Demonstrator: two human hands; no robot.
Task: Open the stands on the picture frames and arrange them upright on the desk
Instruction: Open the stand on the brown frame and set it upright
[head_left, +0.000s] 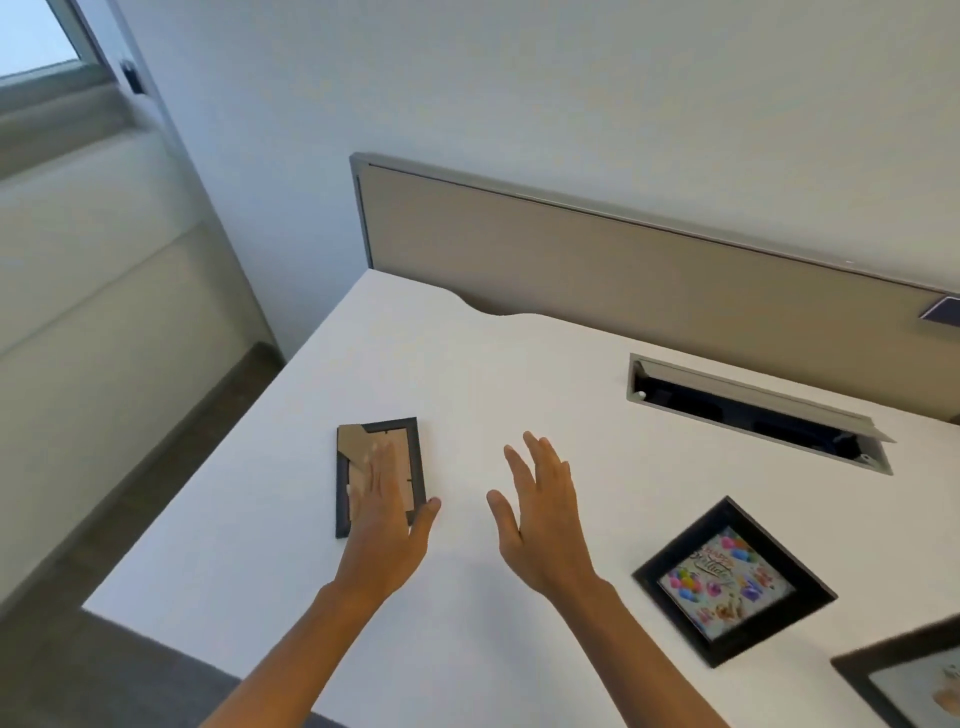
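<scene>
Left hand (382, 512) covers much of the face-down frame's (358, 441) backing; the corner frame (893, 680) is sliced off by the edge, its picture blurred.

This looks like an office workstation. The white desk (467, 374) backs onto a beige privacy screen (623, 270) in a grey metal frame, and a cable-access hatch (753, 410) is set flush into the desktop (its lid tipped open, dark wiring space underneath). Plain white walls, grey carpet (104, 670) and a window (36, 36) at the corner complete the room.
</scene>
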